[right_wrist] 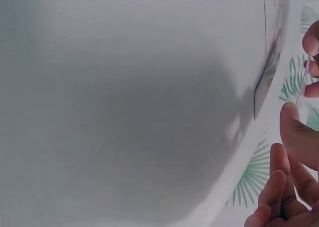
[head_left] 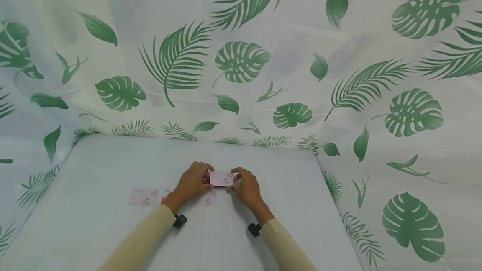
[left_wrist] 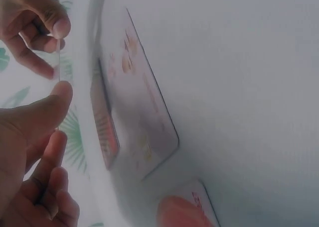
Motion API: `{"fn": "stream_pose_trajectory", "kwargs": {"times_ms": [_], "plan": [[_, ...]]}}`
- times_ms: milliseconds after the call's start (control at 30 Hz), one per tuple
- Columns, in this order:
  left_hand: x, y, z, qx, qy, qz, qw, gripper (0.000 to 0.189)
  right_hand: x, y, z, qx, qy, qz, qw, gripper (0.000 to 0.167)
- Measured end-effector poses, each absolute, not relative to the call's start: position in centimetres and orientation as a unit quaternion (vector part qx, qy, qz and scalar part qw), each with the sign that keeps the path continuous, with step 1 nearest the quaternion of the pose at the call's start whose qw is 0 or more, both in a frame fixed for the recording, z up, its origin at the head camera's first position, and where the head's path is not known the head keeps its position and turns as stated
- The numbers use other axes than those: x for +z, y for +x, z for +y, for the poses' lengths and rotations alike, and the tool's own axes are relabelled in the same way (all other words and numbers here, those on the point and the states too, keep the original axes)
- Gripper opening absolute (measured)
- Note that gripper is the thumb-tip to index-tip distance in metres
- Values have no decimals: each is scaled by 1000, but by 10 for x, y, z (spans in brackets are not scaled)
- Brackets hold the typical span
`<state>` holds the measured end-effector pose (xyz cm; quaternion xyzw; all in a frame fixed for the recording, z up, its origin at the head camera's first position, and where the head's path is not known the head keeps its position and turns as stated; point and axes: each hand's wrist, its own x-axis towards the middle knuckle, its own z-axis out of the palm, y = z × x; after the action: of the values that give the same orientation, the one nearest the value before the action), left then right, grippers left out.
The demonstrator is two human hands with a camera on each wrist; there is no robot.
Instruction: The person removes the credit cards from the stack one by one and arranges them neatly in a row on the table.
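Note:
Between my two hands is a thin, pale pink printed card (head_left: 221, 177), raised over the table and seen edge-on in both wrist views. My left hand (head_left: 193, 181) pinches its left end between thumb and fingers. At the opposite end, my right hand (head_left: 246, 187) pinches the card's right edge. A red patterned card (head_left: 205, 180) shows behind the held card beside the left fingers; in the left wrist view a reddish card (left_wrist: 104, 127) lies on the table. Close by it lies a pink flowered card (left_wrist: 142, 87).
More pink cards lie in a row on the white table (head_left: 290, 221): one at the left (head_left: 143, 197), the others partly hidden by my left hand and forearm. A leaf-printed sheet (head_left: 244, 108) rises behind the table and along its sides.

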<state>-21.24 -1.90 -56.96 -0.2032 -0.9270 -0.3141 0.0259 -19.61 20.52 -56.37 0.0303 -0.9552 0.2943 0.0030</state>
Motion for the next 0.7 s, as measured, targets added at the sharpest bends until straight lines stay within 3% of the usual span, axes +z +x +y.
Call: {"fn": "stream_pose_trajectory", "kwargs": {"times_ms": [700], "plan": [[-572,-197,4,-330,-208,-921,9,51,-564,-170,236,301,8,-954,-1,56]]}}
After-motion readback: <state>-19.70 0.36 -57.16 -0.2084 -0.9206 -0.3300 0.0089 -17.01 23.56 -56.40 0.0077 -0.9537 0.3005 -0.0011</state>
